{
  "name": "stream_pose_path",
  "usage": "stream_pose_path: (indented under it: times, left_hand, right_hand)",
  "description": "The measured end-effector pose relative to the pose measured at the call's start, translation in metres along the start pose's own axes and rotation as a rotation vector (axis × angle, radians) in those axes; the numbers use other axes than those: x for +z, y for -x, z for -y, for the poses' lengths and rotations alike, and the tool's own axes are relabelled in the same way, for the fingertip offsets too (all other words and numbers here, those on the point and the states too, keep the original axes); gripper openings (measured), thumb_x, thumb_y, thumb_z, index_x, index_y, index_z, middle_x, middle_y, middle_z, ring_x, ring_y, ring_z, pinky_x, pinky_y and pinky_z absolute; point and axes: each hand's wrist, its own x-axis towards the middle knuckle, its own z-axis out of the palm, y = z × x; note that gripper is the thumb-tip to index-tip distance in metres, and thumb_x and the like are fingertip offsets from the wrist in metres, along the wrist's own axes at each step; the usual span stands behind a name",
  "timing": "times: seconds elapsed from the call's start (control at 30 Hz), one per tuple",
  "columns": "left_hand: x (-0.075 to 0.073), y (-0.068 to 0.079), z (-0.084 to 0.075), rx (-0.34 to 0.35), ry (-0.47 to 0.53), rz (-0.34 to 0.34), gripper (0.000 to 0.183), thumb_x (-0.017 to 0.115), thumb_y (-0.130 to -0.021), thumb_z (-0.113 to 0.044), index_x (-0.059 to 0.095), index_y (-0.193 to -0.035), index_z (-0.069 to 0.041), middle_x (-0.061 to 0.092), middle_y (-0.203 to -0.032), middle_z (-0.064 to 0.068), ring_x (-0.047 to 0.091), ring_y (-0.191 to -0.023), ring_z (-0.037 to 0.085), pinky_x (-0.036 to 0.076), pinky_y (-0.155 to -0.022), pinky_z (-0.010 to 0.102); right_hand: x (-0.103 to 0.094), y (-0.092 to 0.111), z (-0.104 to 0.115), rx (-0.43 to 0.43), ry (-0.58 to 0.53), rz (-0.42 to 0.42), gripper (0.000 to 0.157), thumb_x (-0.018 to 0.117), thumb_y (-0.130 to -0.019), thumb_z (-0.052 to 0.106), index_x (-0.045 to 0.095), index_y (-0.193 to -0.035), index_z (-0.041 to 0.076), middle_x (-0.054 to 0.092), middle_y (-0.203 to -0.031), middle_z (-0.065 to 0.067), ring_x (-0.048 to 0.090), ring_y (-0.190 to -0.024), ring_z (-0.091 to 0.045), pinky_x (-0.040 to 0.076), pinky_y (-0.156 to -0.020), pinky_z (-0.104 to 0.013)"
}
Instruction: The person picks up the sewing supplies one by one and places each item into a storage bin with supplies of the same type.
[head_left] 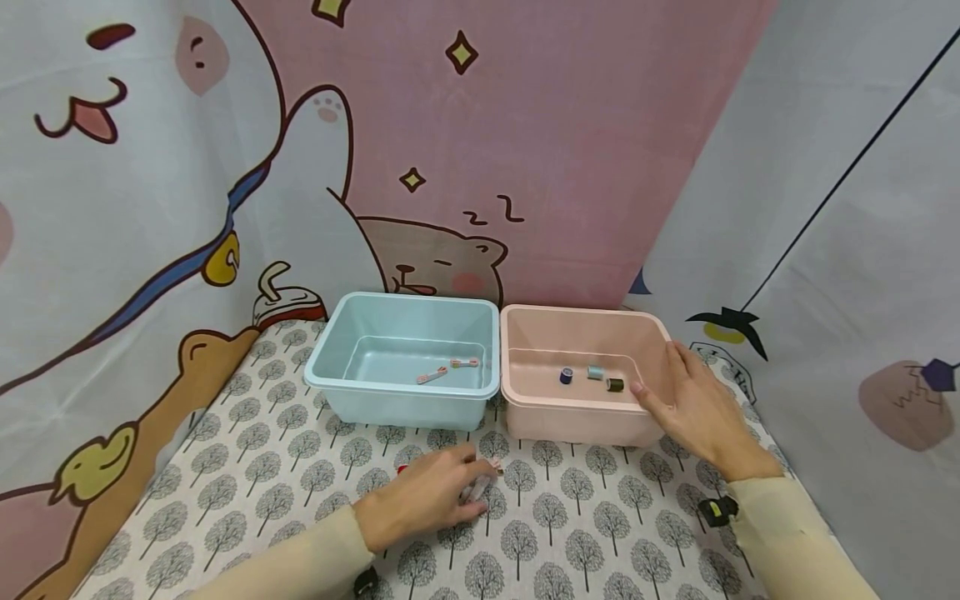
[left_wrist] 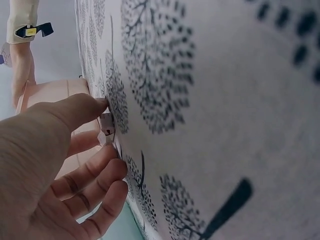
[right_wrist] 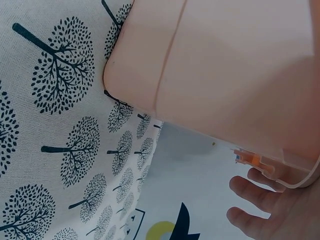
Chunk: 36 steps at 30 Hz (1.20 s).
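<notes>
The left hand [head_left: 431, 493] pinches a small whitish item [left_wrist: 106, 123] between thumb and finger, low over the tree-print cloth [head_left: 300, 492] on the counter, in front of the bins. The right hand [head_left: 701, 412] grips the right side of the pink bin [head_left: 581, 425], where three small spools [head_left: 595, 372] lie; the adjacent blue bin [head_left: 408, 408] holds two slim pinkish pieces [head_left: 432, 375].

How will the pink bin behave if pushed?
The pink bin is probably light for its size, as its walls look like thin plastic. It seems unlikely to tip under a low push, since it stands on a broad, flat-looking base. The three small spools inside look loose and round-sided, so they may roll or slide.
</notes>
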Motion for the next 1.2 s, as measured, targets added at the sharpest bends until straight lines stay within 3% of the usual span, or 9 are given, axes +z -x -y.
stream_pose_path:
  times: [0.2, 0.37, 0.63, 1.2]
  left_hand:
    - [-0.0002, -0.0014, -0.0006, 0.022, 0.005, 0.005, 0.037, 0.088, -0.106, -0.026, 0.083, -0.142, -0.023, 0.075, -0.111, -0.002, 0.060, -0.082, -0.008, 0.054, -0.072, 0.006]
    - [-0.0002, -0.0027, -0.0007, 0.033, 0.007, -0.003, 0.035, 0.087, -0.105, -0.019, 0.084, -0.140, -0.023, 0.075, -0.108, -0.003, 0.055, -0.079, -0.008, 0.052, -0.070, 0.005]
    - [-0.0002, -0.0038, -0.0001, 0.066, 0.008, -0.029, 0.033, 0.088, -0.104, -0.014, 0.086, -0.135, -0.021, 0.074, -0.104, -0.002, 0.054, -0.077, -0.006, 0.052, -0.069, 0.007]
    - [-0.0028, -0.0025, -0.0014, 0.067, 0.010, -0.034, 0.036, 0.086, -0.104, -0.012, 0.084, -0.139, -0.019, 0.076, -0.109, -0.001, 0.053, -0.077, -0.008, 0.050, -0.068, 0.003]
  right_hand:
    - [-0.0001, 0.0007, -0.0005, 0.001, -0.001, 0.003, 0.107, 0.057, -0.115, 0.065, 0.017, -0.183, -0.006, 0.025, -0.186, -0.041, 0.036, -0.164, -0.071, 0.037, -0.124, -0.094]
    - [-0.0002, 0.0010, -0.0006, 0.002, -0.003, 0.004, 0.106, 0.057, -0.115, 0.065, 0.017, -0.184, -0.006, 0.024, -0.187, -0.040, 0.036, -0.164, -0.071, 0.036, -0.124, -0.094]
    - [-0.0007, 0.0008, -0.0006, 0.004, -0.010, 0.007, 0.106, 0.056, -0.115, 0.065, 0.016, -0.184, -0.005, 0.023, -0.187, -0.040, 0.037, -0.163, -0.072, 0.037, -0.122, -0.095]
    - [-0.0001, 0.0005, -0.0012, 0.008, -0.014, 0.023, 0.110, 0.052, -0.115, 0.072, 0.015, -0.184, -0.005, 0.020, -0.188, -0.040, 0.034, -0.165, -0.072, 0.036, -0.124, -0.094]
